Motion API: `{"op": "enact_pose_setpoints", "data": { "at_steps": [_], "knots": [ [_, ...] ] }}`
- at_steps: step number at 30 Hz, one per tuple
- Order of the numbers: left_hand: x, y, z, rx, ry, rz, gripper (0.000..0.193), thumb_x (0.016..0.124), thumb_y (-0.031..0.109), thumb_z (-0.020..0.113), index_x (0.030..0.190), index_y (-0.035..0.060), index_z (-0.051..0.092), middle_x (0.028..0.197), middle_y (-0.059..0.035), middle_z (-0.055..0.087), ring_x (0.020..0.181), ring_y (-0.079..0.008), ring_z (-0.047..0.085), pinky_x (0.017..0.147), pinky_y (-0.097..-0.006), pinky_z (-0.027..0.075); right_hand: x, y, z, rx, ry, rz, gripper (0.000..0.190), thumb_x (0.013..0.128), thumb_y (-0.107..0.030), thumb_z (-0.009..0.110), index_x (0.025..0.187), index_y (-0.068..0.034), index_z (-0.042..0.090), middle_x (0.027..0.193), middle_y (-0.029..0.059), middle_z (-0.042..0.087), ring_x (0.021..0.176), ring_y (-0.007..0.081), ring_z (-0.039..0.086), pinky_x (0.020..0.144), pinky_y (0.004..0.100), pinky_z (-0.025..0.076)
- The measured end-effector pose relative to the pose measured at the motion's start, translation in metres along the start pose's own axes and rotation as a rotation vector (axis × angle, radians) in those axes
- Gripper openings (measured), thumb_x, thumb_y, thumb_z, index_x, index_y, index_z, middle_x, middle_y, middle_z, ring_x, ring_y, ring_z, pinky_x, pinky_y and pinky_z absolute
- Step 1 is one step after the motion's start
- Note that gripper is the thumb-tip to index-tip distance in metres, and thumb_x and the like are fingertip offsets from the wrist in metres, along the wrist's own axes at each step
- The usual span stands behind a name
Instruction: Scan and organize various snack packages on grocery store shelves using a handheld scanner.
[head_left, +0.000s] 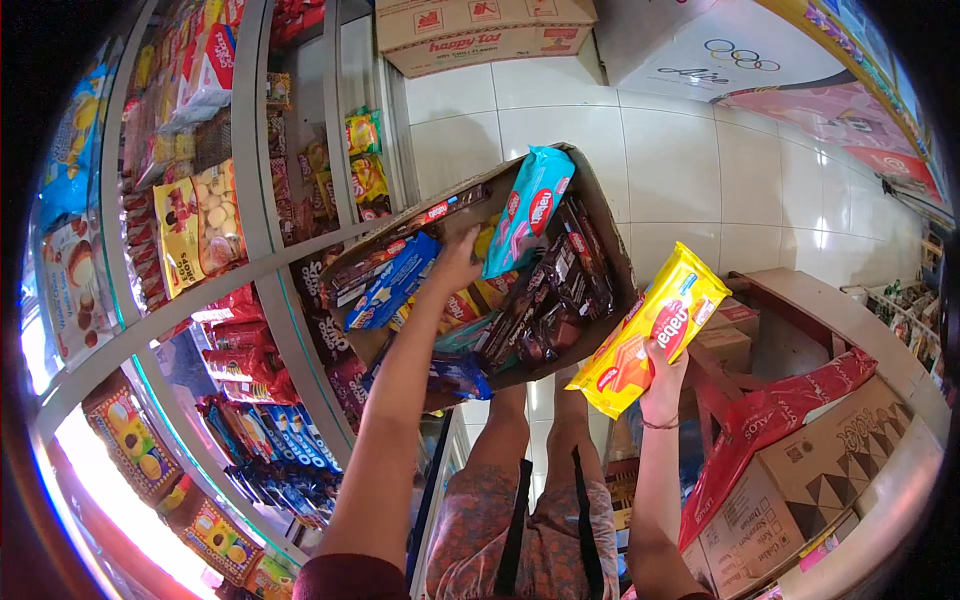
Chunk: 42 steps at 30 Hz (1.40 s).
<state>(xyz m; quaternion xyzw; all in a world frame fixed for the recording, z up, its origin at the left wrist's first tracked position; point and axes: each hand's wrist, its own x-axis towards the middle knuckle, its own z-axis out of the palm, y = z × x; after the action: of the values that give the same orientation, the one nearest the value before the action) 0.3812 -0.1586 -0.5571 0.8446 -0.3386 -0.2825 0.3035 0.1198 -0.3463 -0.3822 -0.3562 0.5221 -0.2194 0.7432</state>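
Observation:
An open cardboard box (615, 232) of wafer packets stands before me. My left hand (456, 262) reaches into it, its fingertips among the packets, beside a blue packet (395, 281); whether it grips anything is hidden. A turquoise Nabati packet (529, 212) leans on top, just right of that hand. Dark brown packets (577, 255) fill the box's right side, and yellow ones (459, 306) lie lower in the middle. Outside the box, at its right, my right hand (663, 373) holds a yellow Nabati wafer packet (651, 330) by its lower edge.
Glass-fronted shelves (255, 135) with snack packets line the left. A closed carton (487, 37) stands on the tiled floor ahead, beside a white freezer (690, 52). At right are a wooden frame (825, 300), a red plastic bag (780, 420) and a brown carton (832, 450).

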Motion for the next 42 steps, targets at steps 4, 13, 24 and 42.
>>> {"op": "enact_pose_setpoints", "data": {
  "at_steps": [4,13,24,42],
  "knots": [
    [0.017,-0.014,-0.001,0.304,-0.345,-0.124,0.063,0.060,0.021,0.070,0.115,-0.0007,0.051,0.124,-0.0250,0.046,0.112,-0.0352,0.048,0.095,-0.0389,0.039,-0.001,0.001,0.001,-0.018,-0.027,0.024,0.032,0.077,-0.002,0.065,0.107,-0.001,0.052,0.097,0.0041,0.060,0.084,0.0122,0.060,0.077,0.0270,0.049],
    [0.044,-0.026,-0.020,0.203,-0.617,-0.151,0.064,0.046,0.040,0.081,0.087,-0.0057,0.062,0.089,-0.0217,0.063,0.084,-0.0332,0.062,0.076,-0.0365,0.050,-0.011,-0.007,0.011,-0.041,-0.023,0.033,0.034,0.075,0.001,0.066,0.105,-0.001,0.051,0.096,0.0051,0.060,0.083,0.0129,0.060,0.077,0.0277,0.049],
    [-0.004,0.025,-0.086,0.223,-0.463,-0.164,0.042,0.051,0.031,0.077,0.073,0.0004,0.059,0.071,-0.0180,0.059,0.066,-0.0304,0.059,0.060,-0.0393,0.045,-0.015,0.001,0.007,-0.056,-0.075,0.041,0.034,0.074,0.002,0.068,0.104,-0.002,0.053,0.095,0.0048,0.061,0.082,0.0133,0.061,0.076,0.0282,0.050],
    [-0.170,0.024,-0.101,-1.312,0.513,-0.767,0.033,0.082,0.012,0.063,0.112,0.0033,0.054,0.102,-0.0074,0.062,0.091,-0.0172,0.061,0.078,-0.0299,0.050,-0.029,0.005,0.011,0.194,-0.380,0.289,0.071,0.069,-0.033,0.062,0.131,-0.008,0.036,0.117,0.0183,0.050,0.109,0.0350,0.051,0.091,0.0549,0.041]
  ]
}}
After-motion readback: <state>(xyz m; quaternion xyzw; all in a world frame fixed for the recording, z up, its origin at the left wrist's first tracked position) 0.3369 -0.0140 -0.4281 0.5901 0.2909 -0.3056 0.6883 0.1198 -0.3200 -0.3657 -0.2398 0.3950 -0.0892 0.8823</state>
